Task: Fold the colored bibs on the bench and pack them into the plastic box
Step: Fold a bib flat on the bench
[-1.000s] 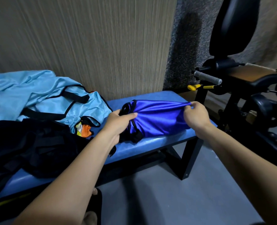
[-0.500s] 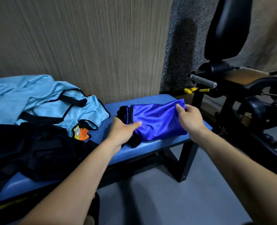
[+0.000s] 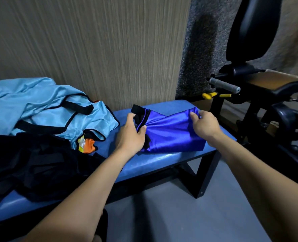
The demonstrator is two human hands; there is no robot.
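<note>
- Lying across the right end of the bench (image 3: 162, 159), the blue bib (image 3: 171, 135) is folded into a compact bundle, its far layer raised off the pad between the two hands.
- Left hand (image 3: 129, 137) grips the bib's left end, thumb and fingers closed on the black-trimmed edge; a black strap (image 3: 136, 109) sticks up just beyond the fingers.
- Right hand (image 3: 205, 125) pinches the bib's upper right corner, fingers curled around the gathered cloth and lifting it slightly.
- Bib's near edge rests on the pad, close to the bench's front rim.
- Left of the bib, apart from it, a light-blue bib (image 3: 45, 109) with black straps lies crumpled against the wall.
- An orange scrap (image 3: 88, 144) shows under the light-blue bib's near edge; what it belongs to cannot be told.
- Black cloth (image 3: 33, 165) is heaped at the near left of the bench; its folds are too dark to separate, and the frame edge cuts it off.
- Right of the bench stands a black gym machine (image 3: 260, 105), partly cut by the frame, with a grey handle (image 3: 223, 85) and a yellow pin (image 3: 209, 95).
- How many layers the blue bib has cannot be made out beneath the hands.
</note>
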